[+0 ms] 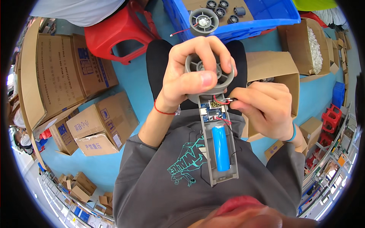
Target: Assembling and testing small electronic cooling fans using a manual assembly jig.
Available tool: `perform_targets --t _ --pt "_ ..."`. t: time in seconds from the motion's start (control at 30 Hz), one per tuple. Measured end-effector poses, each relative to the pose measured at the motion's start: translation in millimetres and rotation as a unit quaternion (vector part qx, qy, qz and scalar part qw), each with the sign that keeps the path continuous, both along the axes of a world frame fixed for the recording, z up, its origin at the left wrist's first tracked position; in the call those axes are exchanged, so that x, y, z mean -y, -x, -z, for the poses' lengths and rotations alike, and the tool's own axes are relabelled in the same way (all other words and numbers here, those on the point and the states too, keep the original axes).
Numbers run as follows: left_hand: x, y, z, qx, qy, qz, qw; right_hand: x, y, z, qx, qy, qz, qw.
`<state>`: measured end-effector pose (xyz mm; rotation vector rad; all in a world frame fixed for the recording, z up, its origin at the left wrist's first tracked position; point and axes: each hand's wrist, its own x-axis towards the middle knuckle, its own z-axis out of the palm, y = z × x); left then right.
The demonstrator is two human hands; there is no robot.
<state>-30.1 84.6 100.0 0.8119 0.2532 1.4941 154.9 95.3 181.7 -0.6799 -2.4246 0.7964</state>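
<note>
My left hand (192, 72) is closed round the round head of a grey plastic fan housing (232, 161), whose open handle points down toward my chest. Inside the handle lie a blue cylindrical battery (221, 148) and a small blue circuit board (213, 114), with thin red and black wires around them. Fingers of my right hand (266, 108) pinch a thin dark tool with a metal tip (229, 100), which looks like tweezers. Its tip is at a red wire (219, 102) by the upper end of the board. Most of the tool is hidden by the fingers.
Ahead stands a blue plastic bin (262, 28) with several small grey motor parts; a grey fan wheel (204, 21) rests at its near edge. A red stool (114, 32) is at the far left. Cardboard boxes (102, 125) stand on the left, and an open carton (279, 64) on the right.
</note>
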Motion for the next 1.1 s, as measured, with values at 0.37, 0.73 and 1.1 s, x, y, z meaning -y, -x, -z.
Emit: perform_targets --t 0.37,0.73,1.1 --pt "1 0 1 -0.006 0.015 -0.011 1.000 0 -3 -5 0.035 0.090 0.005 0.995" --pt "3 -1 0 -0.018 0.010 -0.005 1.000 -4 -17 -9 0.055 0.155 0.021 0.986" --pt "1 0 2 -0.042 0.011 0.000 0.999 -3 -18 -10 0.081 0.029 0.007 0.996"
